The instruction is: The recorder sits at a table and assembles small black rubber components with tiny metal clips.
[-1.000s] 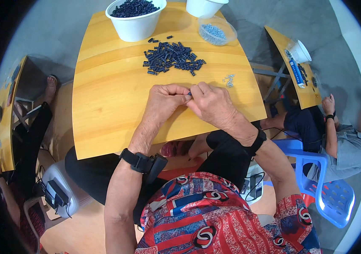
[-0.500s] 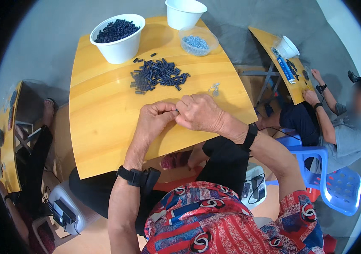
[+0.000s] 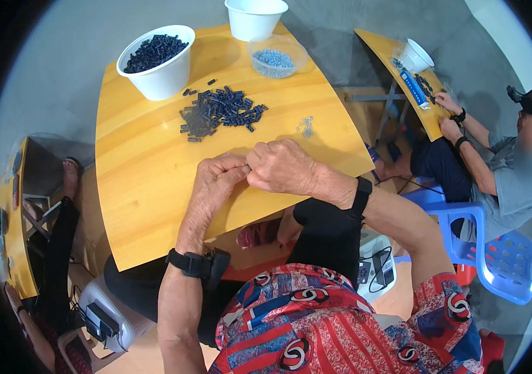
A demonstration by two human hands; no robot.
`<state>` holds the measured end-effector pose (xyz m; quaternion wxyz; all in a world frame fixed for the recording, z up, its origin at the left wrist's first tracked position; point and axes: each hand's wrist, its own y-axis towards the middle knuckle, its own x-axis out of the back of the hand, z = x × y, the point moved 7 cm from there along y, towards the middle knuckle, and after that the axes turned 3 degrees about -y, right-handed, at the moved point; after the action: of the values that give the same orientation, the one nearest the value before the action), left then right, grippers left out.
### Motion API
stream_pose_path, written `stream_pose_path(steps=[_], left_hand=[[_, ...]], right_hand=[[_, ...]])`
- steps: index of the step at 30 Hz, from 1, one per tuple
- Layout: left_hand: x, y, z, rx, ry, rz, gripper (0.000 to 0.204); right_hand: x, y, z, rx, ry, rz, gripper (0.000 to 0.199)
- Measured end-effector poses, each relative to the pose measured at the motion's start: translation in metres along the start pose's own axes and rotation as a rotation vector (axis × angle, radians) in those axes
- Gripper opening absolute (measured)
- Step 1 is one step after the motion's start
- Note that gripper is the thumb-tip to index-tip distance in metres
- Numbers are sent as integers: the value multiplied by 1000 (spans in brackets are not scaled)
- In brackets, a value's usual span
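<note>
Above the front half of the wooden table (image 3: 147, 206), my two hands meet at the fingertips. My left hand (image 3: 219, 179) is closed in a pinch on a small dark piece, mostly covered by the fingers. It looks like one of the short black tubes (image 3: 225, 107) heaped just beyond. My right hand (image 3: 283, 167) is closed against the left fingertips, its knuckles up; whatever it grips is hidden. Beyond my right hand lies a little group of small clear pieces (image 3: 307, 126). The heap of black tubes is touched by neither hand.
A white tub (image 3: 165, 81) full of black pieces stands at the back left. Behind are another white tub (image 3: 254, 22) and a clear round container (image 3: 275, 70) of small bluish pieces. At right, a person (image 3: 503, 168) works at another table, beside a blue chair (image 3: 503, 268).
The whole view has shifted slightly, moving the table a little left in the picture. My hands stay pressed together in the same pinch. The co-worker's hands have come closer together.
</note>
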<state>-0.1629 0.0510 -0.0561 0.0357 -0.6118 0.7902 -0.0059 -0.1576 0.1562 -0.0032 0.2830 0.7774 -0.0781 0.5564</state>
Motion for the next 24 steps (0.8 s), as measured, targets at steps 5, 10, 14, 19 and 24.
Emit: stream_pose_path(steps=[5,10,14,19,24], left_hand=[[-3,0,1,-2,-20,28,14],[-9,-1,-4,-58,-19,82,13],[-7,2,5,-22,-30,95,15],[-9,3,1,10,73,94,16],[-10,6,2,17,36,109,19]], right_hand=[[-2,-2,4,7,60,5,21],[-6,-8,9,27,44,45,23],[-5,-7,11,40,20,55,23],[-5,-10,17,116,-73,67,22],[-9,-9,18,126,-79,67,22]])
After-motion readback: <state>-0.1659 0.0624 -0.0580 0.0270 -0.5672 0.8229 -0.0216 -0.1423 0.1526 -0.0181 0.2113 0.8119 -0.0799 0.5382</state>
